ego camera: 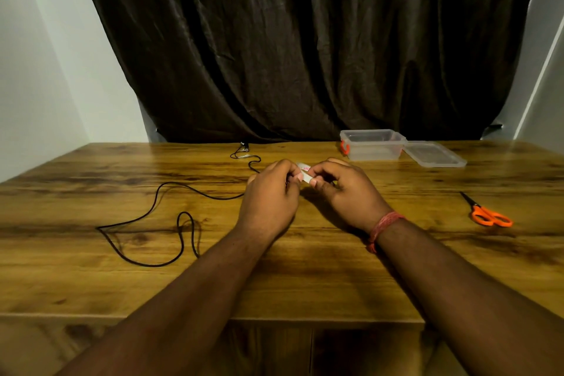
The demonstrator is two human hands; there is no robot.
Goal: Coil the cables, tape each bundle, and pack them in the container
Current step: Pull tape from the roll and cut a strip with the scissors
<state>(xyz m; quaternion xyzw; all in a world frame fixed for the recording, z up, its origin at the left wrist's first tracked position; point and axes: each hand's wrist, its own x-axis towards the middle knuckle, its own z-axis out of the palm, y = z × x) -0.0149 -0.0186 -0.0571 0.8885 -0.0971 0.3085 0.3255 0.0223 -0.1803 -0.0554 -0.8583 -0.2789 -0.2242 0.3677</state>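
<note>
On the left of the table [91, 278] a black cable [158, 195] lies loose in wide bends, not yet coiled, its far end with a small plug near the back edge. At centre the left hand [268, 195] and right hand [345, 192] meet just above the wood, fingers curled, both pinching a small white thing with red print that looks like tape [304, 168]; whether the left also grips a coil I cannot tell, since the cable runs in under it and is hidden. To the right and back stands a clear container [372, 145] with an orange latch, open, its lid [435, 154] flat beside it. Orange scissors [488, 214] lie well apart on the far right.

Risks, as I judge them: tape pulled with two hands may fold and stick to itself or to the fingers, and any bundle let go for this could spring open. The loose cable could snag when drawn in.

Wood is grained brown laminate, glossy under dim light. Behind hangs a dark curtain [305, 40] between pale walls [39, 70].
</note>
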